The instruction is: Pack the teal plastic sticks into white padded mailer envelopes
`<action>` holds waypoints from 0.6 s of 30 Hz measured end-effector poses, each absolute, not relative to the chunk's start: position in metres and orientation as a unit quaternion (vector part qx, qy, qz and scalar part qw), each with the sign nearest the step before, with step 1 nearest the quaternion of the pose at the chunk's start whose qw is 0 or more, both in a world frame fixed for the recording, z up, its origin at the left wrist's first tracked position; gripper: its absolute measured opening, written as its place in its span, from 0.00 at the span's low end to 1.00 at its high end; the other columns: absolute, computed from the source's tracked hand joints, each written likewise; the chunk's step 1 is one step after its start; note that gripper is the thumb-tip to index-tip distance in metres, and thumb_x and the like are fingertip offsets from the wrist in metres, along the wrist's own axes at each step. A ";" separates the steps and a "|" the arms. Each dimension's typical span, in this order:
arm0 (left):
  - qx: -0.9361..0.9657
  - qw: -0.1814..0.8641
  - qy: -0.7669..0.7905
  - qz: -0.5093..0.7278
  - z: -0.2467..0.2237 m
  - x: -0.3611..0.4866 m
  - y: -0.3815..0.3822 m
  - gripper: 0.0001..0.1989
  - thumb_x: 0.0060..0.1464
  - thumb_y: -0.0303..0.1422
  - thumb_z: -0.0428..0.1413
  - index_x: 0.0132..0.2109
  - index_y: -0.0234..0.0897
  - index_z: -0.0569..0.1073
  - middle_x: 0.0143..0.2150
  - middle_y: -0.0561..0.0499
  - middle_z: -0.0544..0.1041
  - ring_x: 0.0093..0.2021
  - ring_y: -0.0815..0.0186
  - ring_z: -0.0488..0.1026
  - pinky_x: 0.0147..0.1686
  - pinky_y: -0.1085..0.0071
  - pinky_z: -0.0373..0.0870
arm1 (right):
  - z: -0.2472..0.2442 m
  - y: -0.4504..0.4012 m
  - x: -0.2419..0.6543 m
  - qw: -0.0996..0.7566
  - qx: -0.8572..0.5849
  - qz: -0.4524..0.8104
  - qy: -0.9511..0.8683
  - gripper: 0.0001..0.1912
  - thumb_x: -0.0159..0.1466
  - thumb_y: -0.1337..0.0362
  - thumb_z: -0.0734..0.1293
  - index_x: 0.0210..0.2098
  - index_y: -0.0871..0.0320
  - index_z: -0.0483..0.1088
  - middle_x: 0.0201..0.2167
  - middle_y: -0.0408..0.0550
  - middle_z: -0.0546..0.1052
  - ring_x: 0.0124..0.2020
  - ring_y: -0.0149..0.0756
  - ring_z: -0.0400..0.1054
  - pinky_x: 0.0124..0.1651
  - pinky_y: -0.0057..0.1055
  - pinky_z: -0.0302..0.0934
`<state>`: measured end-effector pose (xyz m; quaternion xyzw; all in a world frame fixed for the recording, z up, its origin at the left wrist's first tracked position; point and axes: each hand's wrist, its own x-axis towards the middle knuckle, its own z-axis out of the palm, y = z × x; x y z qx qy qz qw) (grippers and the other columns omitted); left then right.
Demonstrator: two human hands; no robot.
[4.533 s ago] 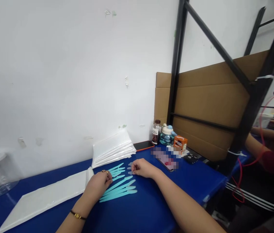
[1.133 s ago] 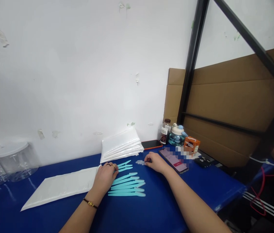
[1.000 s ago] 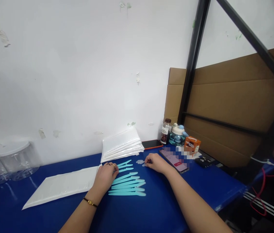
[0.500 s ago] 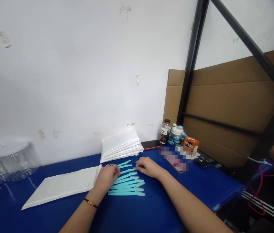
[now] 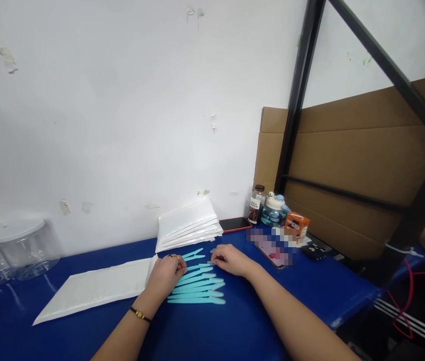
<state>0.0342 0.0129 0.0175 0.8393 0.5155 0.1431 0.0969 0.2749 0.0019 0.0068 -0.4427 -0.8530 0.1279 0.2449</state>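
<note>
We see a slim turquoise plastic stick between our hands; long axis left to right | left hand at one end; right hand at the tip | fingers bunched; whether either grip pinches it, we cannot tell

Cool, even light of middling brightness fills the scene, its source out of view. The wall reads pale grey, dimmer toward the left edge, and shadows are soft. Whitish glare streaks the blue worktop near the clear tubs and at its right corner; the lower right sinks into darkness. Wide-angle distortion makes the black post lean. Fine detail on the turquoise sticks is soft, and blocky pixelation hides parts of the pink-screened phone.
</note>
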 end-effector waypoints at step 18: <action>0.835 0.013 0.531 0.141 0.008 0.028 0.026 0.08 0.54 0.35 0.51 0.40 0.43 0.73 0.42 0.52 0.74 0.46 0.63 0.67 0.44 0.69 0.59 | 0.001 0.017 0.302 0.300 -0.510 0.122 -0.797 0.07 0.54 0.71 0.67 0.32 0.57 0.74 0.34 0.45 0.73 0.33 0.32 0.66 0.37 0.26 0.59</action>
